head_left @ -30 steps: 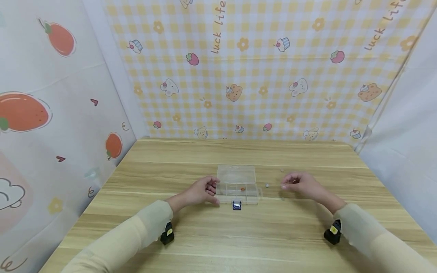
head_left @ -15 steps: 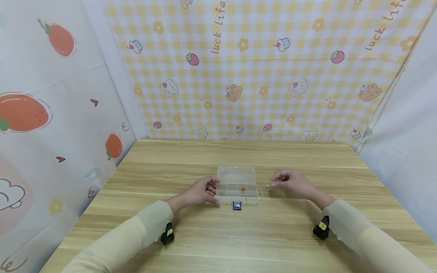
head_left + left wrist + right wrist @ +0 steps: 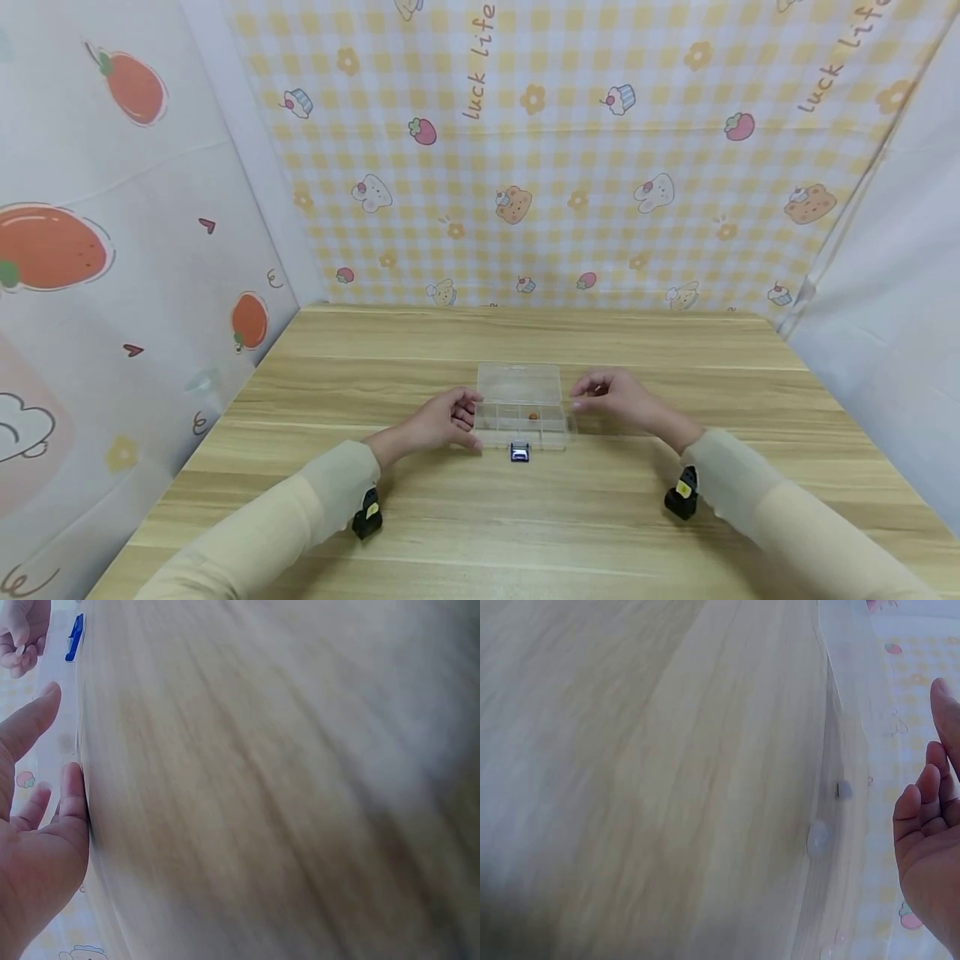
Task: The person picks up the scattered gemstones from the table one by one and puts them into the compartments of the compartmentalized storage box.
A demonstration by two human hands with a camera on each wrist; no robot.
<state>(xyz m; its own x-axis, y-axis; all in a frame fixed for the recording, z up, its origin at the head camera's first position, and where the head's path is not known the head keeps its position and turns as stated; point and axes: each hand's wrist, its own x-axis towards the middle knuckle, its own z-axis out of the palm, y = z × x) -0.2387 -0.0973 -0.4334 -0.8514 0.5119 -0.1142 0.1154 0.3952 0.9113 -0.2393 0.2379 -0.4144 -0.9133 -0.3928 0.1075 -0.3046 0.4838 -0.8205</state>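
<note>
Your left grip [image 3: 442,425] is spread wide across the left end of the one clear box [image 3: 555,425], thumb at the front corner and a finger at the back corner, holding it. That box sits flat on the bench [image 3: 450,533] between your two hands, its single lid [image 3: 518,383] folded back toward the cloth wall [image 3: 532,167]. One blue latch [image 3: 520,452] juts from the front edge. You have four compartments along the back row (the front row's dividers are harder to count), and one orange piece [image 3: 533,416] appears in the third from the left.

Your right grip [image 3: 622,400] is narrow, just beside the box's right end, pinching one small pale piece [image 3: 20,650] (only a speck in the left wrist view). Near it on the bench, the right wrist view shows you one grey piece [image 3: 844,790], one round clear piece [image 3: 817,838] and two faint specks [image 3: 840,935], too small to name.
</note>
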